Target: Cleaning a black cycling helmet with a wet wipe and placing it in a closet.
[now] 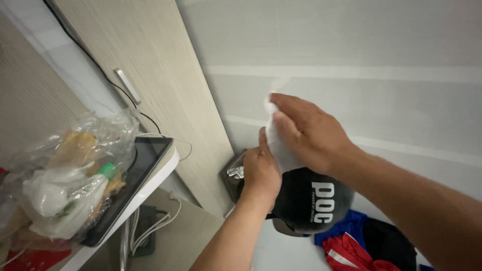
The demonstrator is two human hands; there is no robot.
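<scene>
Crumpled white cloth (277,145) atop black cap (306,203)

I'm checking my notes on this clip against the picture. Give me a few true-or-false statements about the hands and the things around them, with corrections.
1. The right hand presses a white cloth above the black cap. True.
2. The left hand is on the cap's left edge. True.
3. The cap is red. False: it is black with white lettering.
4. The plastic bag sits to the left on a ledge, with a dark tablet under it. True.
5. Both hands are empty and apart. False: they meet at the cloth and cap.
6. The clothes at lower right are all white. False: they are blue, red and black.
</scene>
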